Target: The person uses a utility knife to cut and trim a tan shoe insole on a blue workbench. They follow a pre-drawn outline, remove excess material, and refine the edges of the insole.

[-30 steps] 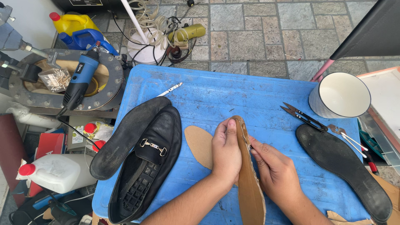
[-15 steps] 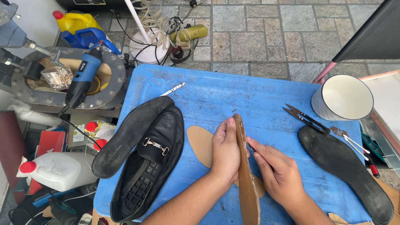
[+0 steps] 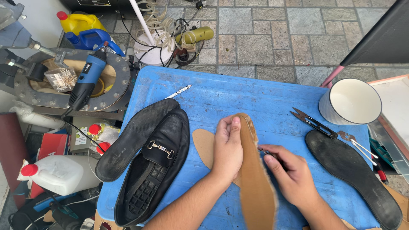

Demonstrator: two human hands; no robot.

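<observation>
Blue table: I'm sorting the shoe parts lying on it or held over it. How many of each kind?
Black loafer: 1
Black soles: 2
Tan insole pieces, one in the left hand, one flat: 2
Total: 5

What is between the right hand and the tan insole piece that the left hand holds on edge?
Only a small dark tool, pinched in the right hand, reaches toward the tan insole piece. Nothing else lies between them. The left hand already grips the piece directly.

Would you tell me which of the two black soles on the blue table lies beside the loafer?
The black sole on the left, resting against the buckled loafer; the other sole lies alone at the right, near the white cup.
</observation>
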